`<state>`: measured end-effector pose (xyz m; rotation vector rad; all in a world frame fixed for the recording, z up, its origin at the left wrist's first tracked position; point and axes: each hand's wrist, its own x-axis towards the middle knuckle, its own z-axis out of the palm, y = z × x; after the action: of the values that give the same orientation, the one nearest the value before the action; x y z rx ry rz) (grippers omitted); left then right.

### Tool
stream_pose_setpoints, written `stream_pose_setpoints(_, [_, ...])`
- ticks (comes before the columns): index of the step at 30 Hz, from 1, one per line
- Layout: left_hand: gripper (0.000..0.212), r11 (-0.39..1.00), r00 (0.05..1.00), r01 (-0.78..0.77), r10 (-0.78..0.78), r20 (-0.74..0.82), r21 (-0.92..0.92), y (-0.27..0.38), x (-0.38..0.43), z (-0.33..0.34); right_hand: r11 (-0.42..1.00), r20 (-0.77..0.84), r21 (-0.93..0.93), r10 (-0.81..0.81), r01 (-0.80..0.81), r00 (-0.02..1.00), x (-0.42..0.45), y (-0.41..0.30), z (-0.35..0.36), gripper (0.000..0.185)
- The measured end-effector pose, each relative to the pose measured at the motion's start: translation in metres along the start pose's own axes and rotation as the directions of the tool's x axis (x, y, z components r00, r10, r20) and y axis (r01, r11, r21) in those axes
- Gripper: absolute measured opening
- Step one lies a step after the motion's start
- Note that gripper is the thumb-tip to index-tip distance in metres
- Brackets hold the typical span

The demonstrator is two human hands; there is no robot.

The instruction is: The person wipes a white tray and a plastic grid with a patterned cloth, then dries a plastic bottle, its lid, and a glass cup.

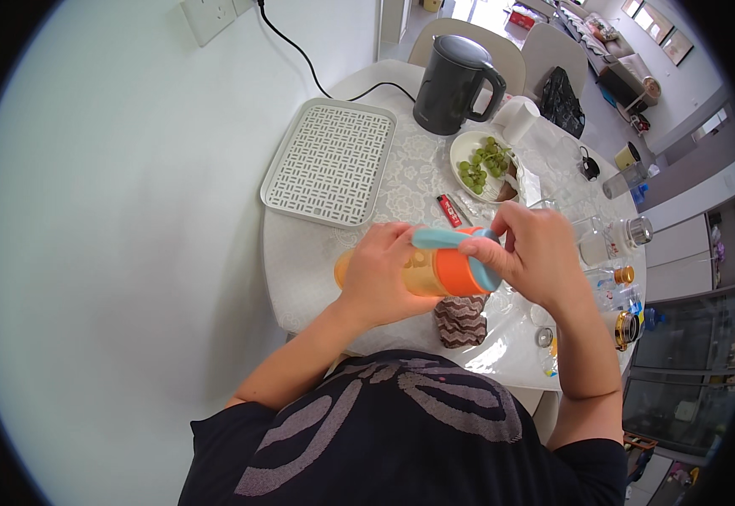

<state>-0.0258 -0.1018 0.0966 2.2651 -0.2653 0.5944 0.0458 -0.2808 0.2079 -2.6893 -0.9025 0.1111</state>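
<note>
Above the table, a yellow see-through drinking bottle (422, 273) with an orange collar (458, 272) lies tilted on its side. My left hand (380, 272) wraps around the bottle's body. At its other end, my right hand (529, 253) grips the blue-grey lid (486, 269) between thumb and fingers. A light teal carry loop (437, 238) runs from the lid back along the bottle towards my left fingers. Beneath the bottle rests a folded brown cloth with a zigzag pattern (461, 322). The lid's far side is hidden by my right fingers.
A white slotted drain tray (329, 164) sits at left, beside a dark electric kettle (453, 85). Green grapes (484, 161) lie on a white plate (462, 147), near a red packet (449, 210). Several bottles, including a glass one with a silver cap (614, 240), line the right edge.
</note>
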Motion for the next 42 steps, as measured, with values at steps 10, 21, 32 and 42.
stream_pose_setpoints(10, [0.074,0.957,0.962,0.134,-0.064,0.267,-0.256,-0.01,0.004,-0.011,0.818,-0.008,0.3,-0.512,0.491,0.859,0.002,0.014,-0.008,0.069])
stream_pose_setpoints(21, [0.074,0.99,0.995,0.094,-0.088,-0.054,0.106,-0.005,0.002,0.004,0.962,0.148,0.271,0.005,-0.045,0.989,0.002,-0.002,0.0,0.08])
stream_pose_setpoints(32, [0.076,0.699,0.868,0.485,-0.307,0.391,-0.525,-0.035,0.03,-0.027,0.825,-0.168,0.287,-0.456,0.486,0.874,0.026,0.02,0.012,0.081])
stream_pose_setpoints(42, [0.076,0.627,0.861,0.447,-0.107,0.498,-0.638,-0.058,0.05,-0.034,0.588,-0.271,0.622,-0.458,0.517,0.847,0.08,0.011,0.028,0.063])
